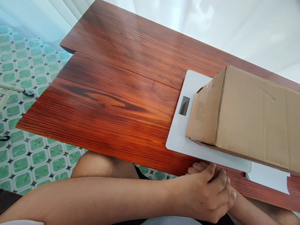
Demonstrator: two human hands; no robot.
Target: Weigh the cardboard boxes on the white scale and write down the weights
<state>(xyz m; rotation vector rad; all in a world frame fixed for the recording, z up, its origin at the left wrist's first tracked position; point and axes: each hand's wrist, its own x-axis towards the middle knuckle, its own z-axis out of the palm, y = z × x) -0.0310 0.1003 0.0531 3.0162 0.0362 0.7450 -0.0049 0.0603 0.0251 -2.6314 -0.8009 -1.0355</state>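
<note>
Fingers (220, 184) of the left hand (208, 197) curled loosely over the right hand (198, 168), gripping no object, low in the right half of the frame. Of the right hand, only a few fingertips showing, poking out beneath the left at the table's near edge; mostly hidden, so possibly half curled, but hard to tell. Both hands resting together against the front rim of the wooden table (112, 103), left forearm stretched across the bottom of the frame from the lower left.

Just above the fingers, near but not touching: white scale (180, 137), flat on the table in the right centre, its front edge close to the knuckles. Small dark display window (184, 105) on the scale's left portion. On top of the scale, cardboard box (253, 115), lying on its side, reaching off toward the right edge of the frame, its near end flap facing left, overhanging the scale on the right. Box well above the fingers in the frame, apart from them.

Bare knee (100, 165) under the table at lower centre. Green-and-white tiled floor (25, 81) along the left side.
</note>
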